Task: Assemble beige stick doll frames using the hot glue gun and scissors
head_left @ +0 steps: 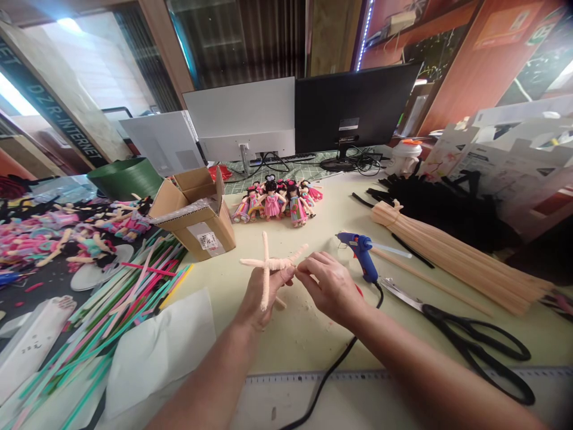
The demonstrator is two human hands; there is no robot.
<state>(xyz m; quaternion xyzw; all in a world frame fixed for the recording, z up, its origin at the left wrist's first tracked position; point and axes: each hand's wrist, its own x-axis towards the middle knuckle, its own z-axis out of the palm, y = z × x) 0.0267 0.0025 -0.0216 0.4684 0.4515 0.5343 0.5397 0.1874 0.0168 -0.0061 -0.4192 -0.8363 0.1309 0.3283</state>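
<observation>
Figure of fuzzy peach pipe cleaners (278, 263), cross-armed with wrapped middle, above the pale yellow-green tabletop (277, 349). Gripped in the left hand (259, 292), under the thumb. Just beside, right hand (329, 283) with fingertips pinched together, possibly on a strand, too hidden to tell. To the right, blue plastic glue gun (366, 260), black-handled metal scissors (435, 315); beyond, small colourful dolls (272, 206).

One peach figure (274, 263), one glue gun (366, 255)

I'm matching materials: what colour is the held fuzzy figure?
The fuzzy figure is pale peach, clearest in the head view.
</observation>
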